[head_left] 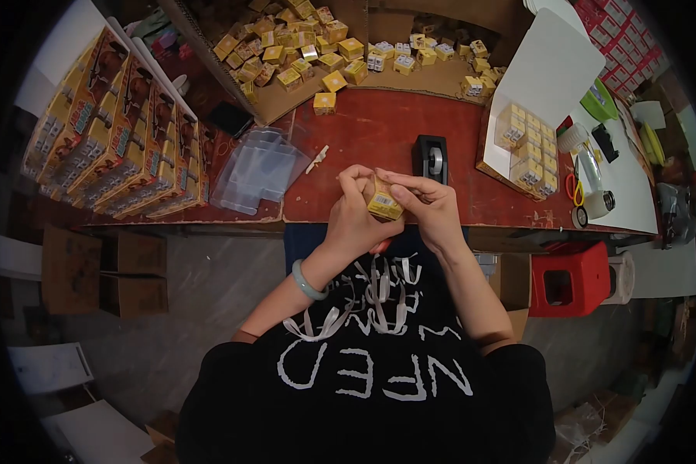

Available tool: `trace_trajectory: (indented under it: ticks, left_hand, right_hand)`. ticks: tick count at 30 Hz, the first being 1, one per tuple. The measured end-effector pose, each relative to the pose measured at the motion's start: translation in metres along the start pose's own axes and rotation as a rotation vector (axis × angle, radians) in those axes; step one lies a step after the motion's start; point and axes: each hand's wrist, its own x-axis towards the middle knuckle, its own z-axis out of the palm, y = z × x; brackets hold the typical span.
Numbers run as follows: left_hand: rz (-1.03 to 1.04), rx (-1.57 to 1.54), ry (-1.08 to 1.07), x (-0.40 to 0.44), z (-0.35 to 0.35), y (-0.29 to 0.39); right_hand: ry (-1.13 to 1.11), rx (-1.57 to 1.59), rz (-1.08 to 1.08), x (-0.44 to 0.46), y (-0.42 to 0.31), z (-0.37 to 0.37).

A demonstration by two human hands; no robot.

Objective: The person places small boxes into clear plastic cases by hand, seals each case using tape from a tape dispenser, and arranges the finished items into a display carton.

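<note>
A small yellow box (pixel 383 205) with a barcode on its side is held just over the table's front edge. My left hand (pixel 354 218) wraps round it from the left, a pale bangle on that wrist. From the right, my right hand (pixel 431 207) pinches the box near its top, fingertips meeting those of the left. The fingers partly cover the box. Behind my right hand stands a black tape dispenser (pixel 431 158). One more small yellow box (pixel 325 104) sits alone on the red table (pixel 379 124).
Cardboard trays (pixel 417 90) at the back hold many yellow boxes. Printed display cartons (pixel 120 131) stand at left, beside clear plastic sheets (pixel 259 170). At right are an open display carton (pixel 493 155) of small boxes, scissors (pixel 578 189) and a red stool (pixel 571 282).
</note>
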Motion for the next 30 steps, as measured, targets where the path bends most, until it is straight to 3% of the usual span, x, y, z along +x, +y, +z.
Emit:
trace_trajectory:
  ticks: [4,11,14,18,22,24,25,28,30]
  left_hand:
    - [-0.045,0.008,-0.033,-0.002,0.0,0.005]
    - [-0.064,-0.081,-0.054,0.002,0.006,0.006]
    - [-0.14,-0.163,-0.122,0.005,0.01,0.011]
    - [-0.099,-0.214,-0.267,0.0,0.02,0.003]
    - [-0.059,-0.005,-0.385,-0.001,0.018,0.007]
    - [0.115,0.182,-0.406,-0.003,0.025,-0.002]
    - [0.209,0.264,-0.432,-0.002,0.028,-0.002]
    - [0.343,0.461,-0.509,-0.006,0.039,-0.011]
    - [0.392,0.552,-0.514,-0.011,0.044,-0.016]
  right_hand:
    - [-0.013,-0.009,0.026,-0.002,-0.001,-0.003]
    - [-0.045,-0.332,-0.284,-0.007,0.004,-0.002]
    - [-0.006,-0.334,-0.343,-0.007,0.009,-0.007]
    - [0.214,0.005,-0.2,-0.014,0.021,-0.022]
    - [0.57,-0.206,-0.448,-0.023,0.04,-0.069]
    - [0.712,-0.49,-0.355,-0.021,0.053,-0.103]
    - [0.681,-0.664,-0.305,-0.02,0.061,-0.114]
    - [0.505,-0.548,-0.023,-0.015,0.065,-0.116]
    - [0.468,-0.366,0.004,-0.012,0.059,-0.108]
